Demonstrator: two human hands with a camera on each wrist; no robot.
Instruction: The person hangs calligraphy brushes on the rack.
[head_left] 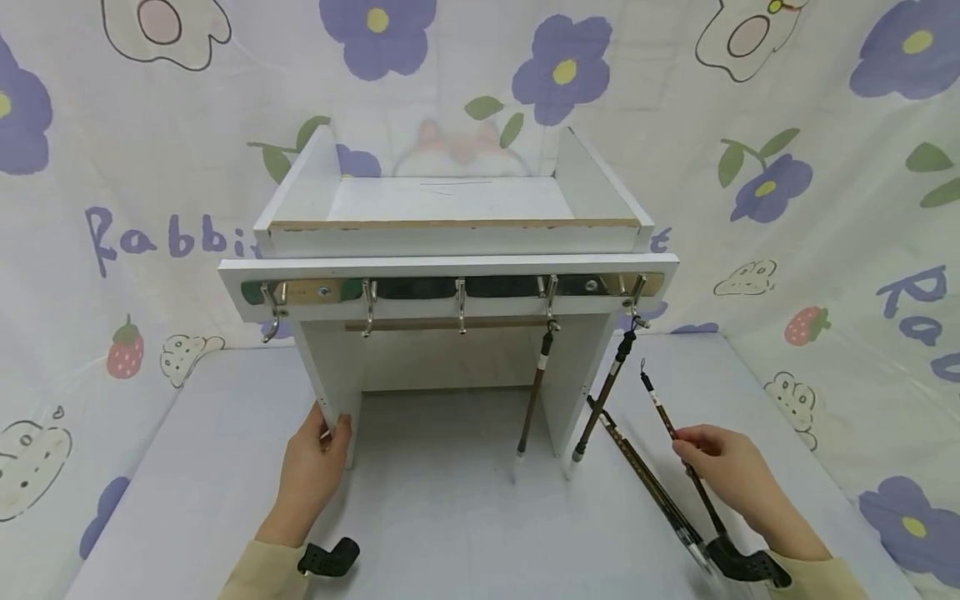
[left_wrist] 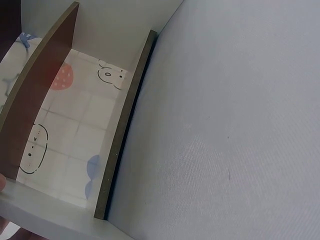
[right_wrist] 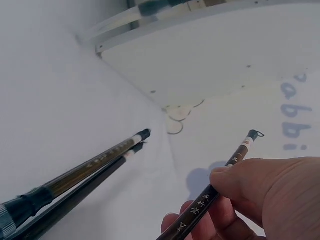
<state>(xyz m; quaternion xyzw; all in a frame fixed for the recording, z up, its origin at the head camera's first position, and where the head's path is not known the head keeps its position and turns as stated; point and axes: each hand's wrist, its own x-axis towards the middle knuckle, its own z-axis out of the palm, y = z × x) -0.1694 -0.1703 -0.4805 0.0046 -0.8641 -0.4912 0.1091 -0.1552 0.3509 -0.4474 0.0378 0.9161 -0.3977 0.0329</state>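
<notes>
My right hand (head_left: 731, 471) pinches a dark writing brush (head_left: 661, 410) partway along its handle, with its looped end pointing up and away. In the right wrist view, light characters run along this brush (right_wrist: 197, 212), between the thumb and curled fingers. My left hand (head_left: 311, 467) grips the front edge of the left side panel (head_left: 330, 375) of a white shelf stand. Two brushes (head_left: 536, 387) (head_left: 606, 392) hang by their loops from the two rightmost hooks on the metal hook rail (head_left: 420, 288). More brushes (head_left: 645, 467) lie side by side on the table beside the right panel.
The other metal hooks (head_left: 461, 308) on the rail carry nothing. An open white tray-like top (head_left: 450, 200) forms the upper part of the stand. A white cloth covers the table (head_left: 442, 517). Behind it hangs a printed curtain (head_left: 465, 92) with flowers and rabbits.
</notes>
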